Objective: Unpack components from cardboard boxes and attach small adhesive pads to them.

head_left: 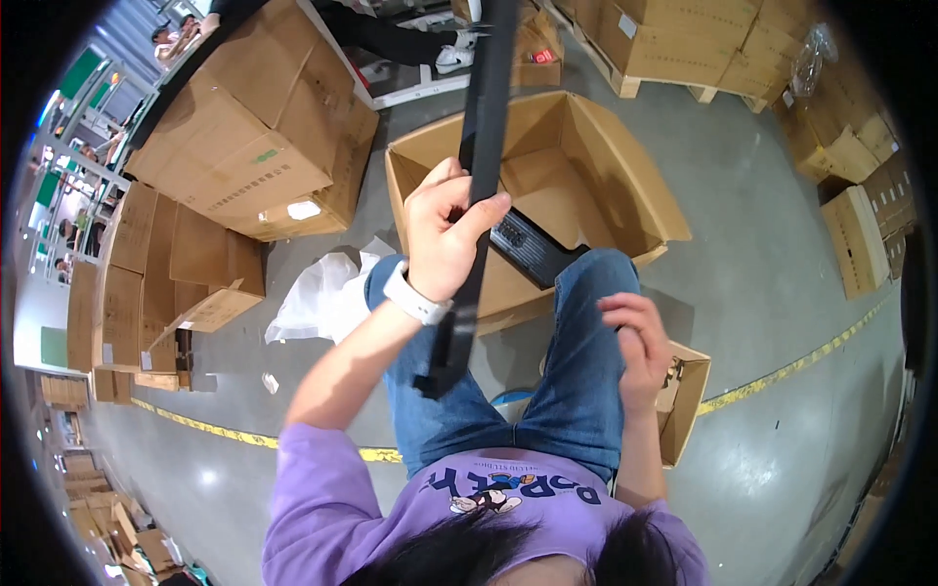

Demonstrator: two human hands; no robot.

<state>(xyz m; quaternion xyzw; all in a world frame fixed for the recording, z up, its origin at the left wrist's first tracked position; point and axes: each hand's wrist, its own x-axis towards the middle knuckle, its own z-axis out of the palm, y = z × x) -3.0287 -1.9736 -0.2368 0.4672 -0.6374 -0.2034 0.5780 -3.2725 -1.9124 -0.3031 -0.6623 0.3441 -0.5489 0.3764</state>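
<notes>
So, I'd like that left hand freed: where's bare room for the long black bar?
Mainly the grey floor right of the open carton, bordered by far-right boxes and the yellow line below. It's crowded left of the carton, with white plastic and large boxes, and by the right hand, where a small box stands.

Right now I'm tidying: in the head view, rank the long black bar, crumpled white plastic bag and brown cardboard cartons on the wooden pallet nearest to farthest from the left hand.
1. Long black bar: in the left hand.
2. Crumpled white plastic bag: floor, left side.
3. Brown cardboard cartons: pallet, upper right.
</notes>
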